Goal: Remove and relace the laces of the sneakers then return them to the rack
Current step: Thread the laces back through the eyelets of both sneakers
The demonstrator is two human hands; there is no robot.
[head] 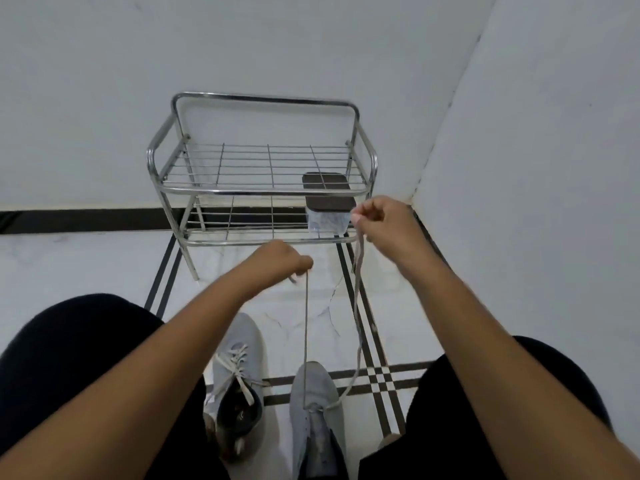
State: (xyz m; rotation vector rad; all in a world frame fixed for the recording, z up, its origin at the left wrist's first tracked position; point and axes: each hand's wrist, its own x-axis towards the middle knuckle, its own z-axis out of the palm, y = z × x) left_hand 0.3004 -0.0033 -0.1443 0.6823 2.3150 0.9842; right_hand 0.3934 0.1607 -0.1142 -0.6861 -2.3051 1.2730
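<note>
So both hands are up in front of the rack (263,188) with one lace (305,334) stretched between them and the shoe. The left hand (280,259) has its fingers curled tight round one end of the lace, pinching it right at the fingertips, and that strand drops nearly straight down from the grip to the right sneaker (317,407) on the floor (86,265). The right hand (382,223) is higher and further out, pinching the other end between thumb and fingers, just in front of the rack's lower right corner. That strand hangs looser, with a bit of a wave in it, and curves back in to the same shoe. Both strands meet at the eyelets near the toe, so the lace only looks threaded through the lowest holes; the rest of the tongue looks bare, though the bottom of the shoe is cut off by the frame edge.

The left sneaker (237,372) sits just beside it on the floor, toe pointing toward the rack, with its own lace crossed up the front and the ends lying loose over the opening.

Rack is a chrome wire thing against the wall. There's a clear box with a dark lid (329,211) at the right end of its lower shelf
</note>
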